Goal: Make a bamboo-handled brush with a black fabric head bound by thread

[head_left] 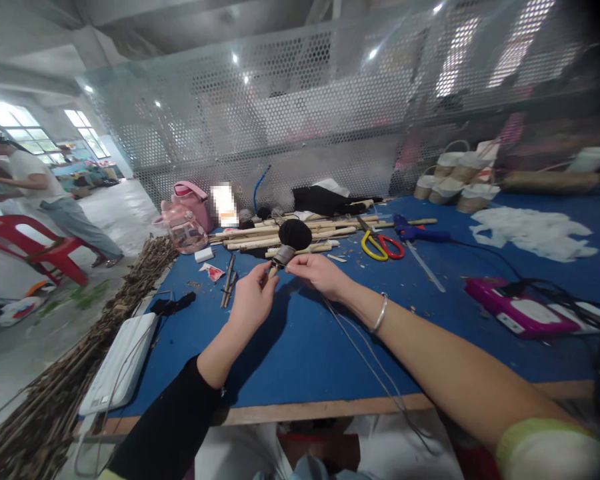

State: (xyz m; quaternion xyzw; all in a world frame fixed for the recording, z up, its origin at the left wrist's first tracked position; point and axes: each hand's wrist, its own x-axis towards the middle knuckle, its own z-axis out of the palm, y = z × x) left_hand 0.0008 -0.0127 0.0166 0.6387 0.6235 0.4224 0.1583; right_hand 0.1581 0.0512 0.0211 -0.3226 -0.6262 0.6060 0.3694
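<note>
Between my hands is a short wooden stick (273,272) topped by a round black ball (295,233), with a grey wrapped band (283,255) just below the ball. My left hand (253,297) is closed around the stick, holding it tilted with the ball end away from me. My right hand (325,275) pinches at the band's right side. From under that hand a thin grey cord (363,337) trails down over the table's front edge; the pinch point itself is too small to make out clearly.
Pale sticks (250,238) lie behind the ball. Scissors (380,243) and a blue glue gun (420,231) are to the right, near a magenta box (517,307) with cables. A white power bank (123,360) rests at left. Twigs (115,320) line the left side; a person (40,180) stands beyond.
</note>
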